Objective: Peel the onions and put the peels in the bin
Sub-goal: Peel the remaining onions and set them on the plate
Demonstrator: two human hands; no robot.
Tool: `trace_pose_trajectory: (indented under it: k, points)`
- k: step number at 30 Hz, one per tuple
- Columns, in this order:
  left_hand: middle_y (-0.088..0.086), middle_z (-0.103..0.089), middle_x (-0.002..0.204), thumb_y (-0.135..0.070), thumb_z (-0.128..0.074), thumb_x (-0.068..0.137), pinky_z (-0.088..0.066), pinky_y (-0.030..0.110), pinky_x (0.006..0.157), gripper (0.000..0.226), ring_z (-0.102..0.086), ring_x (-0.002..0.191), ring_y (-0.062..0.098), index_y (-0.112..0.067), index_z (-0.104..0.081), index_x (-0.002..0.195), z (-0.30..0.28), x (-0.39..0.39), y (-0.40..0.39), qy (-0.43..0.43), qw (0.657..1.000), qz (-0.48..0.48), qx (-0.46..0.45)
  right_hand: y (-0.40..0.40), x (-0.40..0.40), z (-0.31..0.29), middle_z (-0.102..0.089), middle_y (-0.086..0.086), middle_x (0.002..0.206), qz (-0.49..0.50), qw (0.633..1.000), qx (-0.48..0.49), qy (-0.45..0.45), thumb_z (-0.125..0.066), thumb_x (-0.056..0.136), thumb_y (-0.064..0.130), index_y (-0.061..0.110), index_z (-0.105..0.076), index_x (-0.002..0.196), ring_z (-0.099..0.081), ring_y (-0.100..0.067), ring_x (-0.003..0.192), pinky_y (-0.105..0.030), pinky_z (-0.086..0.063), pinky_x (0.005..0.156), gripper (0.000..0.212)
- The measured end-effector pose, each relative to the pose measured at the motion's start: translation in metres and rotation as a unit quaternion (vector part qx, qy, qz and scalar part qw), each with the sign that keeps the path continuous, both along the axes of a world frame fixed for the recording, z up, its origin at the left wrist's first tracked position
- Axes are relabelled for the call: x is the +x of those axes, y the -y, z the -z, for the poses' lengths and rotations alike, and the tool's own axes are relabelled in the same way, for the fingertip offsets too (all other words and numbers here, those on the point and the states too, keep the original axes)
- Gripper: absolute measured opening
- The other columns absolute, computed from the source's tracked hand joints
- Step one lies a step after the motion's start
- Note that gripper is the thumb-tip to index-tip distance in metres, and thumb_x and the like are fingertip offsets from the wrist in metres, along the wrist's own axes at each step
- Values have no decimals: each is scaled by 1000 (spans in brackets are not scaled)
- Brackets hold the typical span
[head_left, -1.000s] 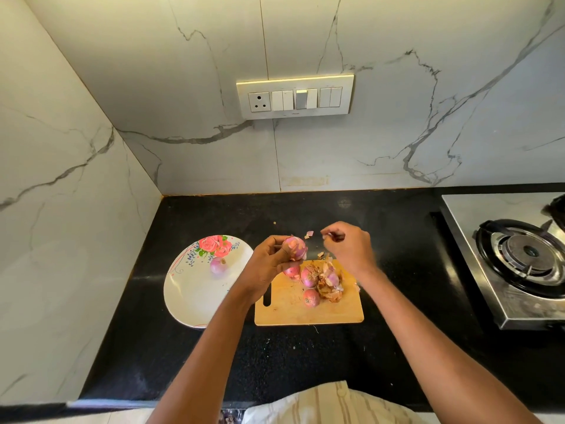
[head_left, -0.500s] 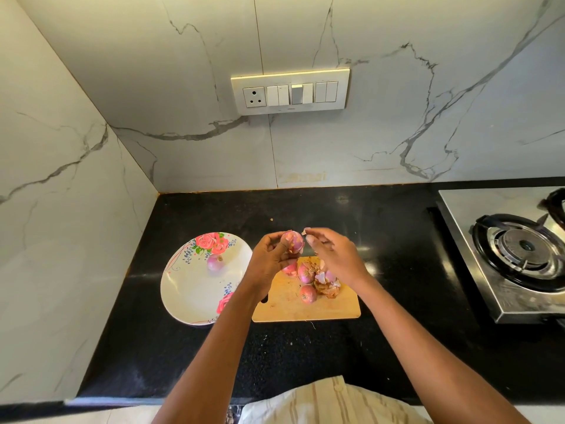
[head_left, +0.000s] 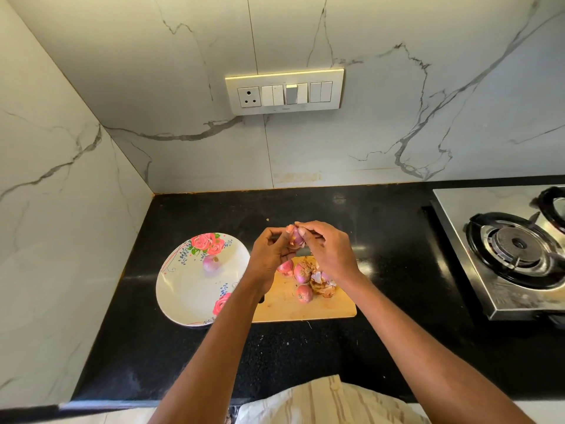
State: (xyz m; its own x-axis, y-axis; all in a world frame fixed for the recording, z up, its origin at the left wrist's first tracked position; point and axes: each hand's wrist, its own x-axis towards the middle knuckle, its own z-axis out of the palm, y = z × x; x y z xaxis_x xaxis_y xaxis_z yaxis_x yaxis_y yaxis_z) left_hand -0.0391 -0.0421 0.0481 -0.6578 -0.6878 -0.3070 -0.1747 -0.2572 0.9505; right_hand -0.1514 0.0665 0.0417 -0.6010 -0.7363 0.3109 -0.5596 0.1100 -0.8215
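So I've got one small red onion (head_left: 296, 237) up in the air above the far edge of the wooden cutting board (head_left: 305, 306). My left hand (head_left: 270, 250) is curled around it from the left side, fingers wrapped at its back, and my right hand (head_left: 328, 250) is pinching at the top of it with thumb and fingertips, right on the skin. Both hands are basically touching each other around the onion.

Down on the board there are three more red onions (head_left: 302, 272) with their skin on, sitting close together, and just beside them on the right is a little heap of peels (head_left: 323, 284), brownish and pink. One peeled onion (head_left: 211, 263) sits alone on the white floral plate (head_left: 183, 289), which is just left of the board on the black countertop (head_left: 382, 347). The steel gas stove (head_left: 516, 249) is off to the right, well apart from the board. Marble wall behind with a switchboard (head_left: 285, 90).
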Motion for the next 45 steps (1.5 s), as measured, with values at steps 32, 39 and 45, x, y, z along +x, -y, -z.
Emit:
trace_pose_trajectory:
  k: [32,39,45]
  points:
    - [6,-68,123,-25,-72,91,-56,37,99,37,-69,112,21,-17,-58,124,-5,16,15,6,995,98,-11,-2,-31,-12,-71,18,97,-49,986,135,90,-64,99,24,29,-73,106,-67,1,87,-13,-49,75,12]
    - [5,-65,122,-34,-65,96,-57,23,81,35,-67,110,22,-16,-55,124,3,21,11,22,999,19,22,-12,-39,10,-71,10,104,-52,967,239,71,-66,98,25,26,-70,111,-66,-4,94,-22,-52,79,14]
    - [13,-65,125,-32,-65,97,-58,40,96,37,-70,110,30,-13,-54,126,11,12,2,-10,994,-13,112,-20,-25,31,-64,8,122,-40,965,245,85,-64,100,28,20,-69,126,-63,-4,96,-10,-48,72,28]
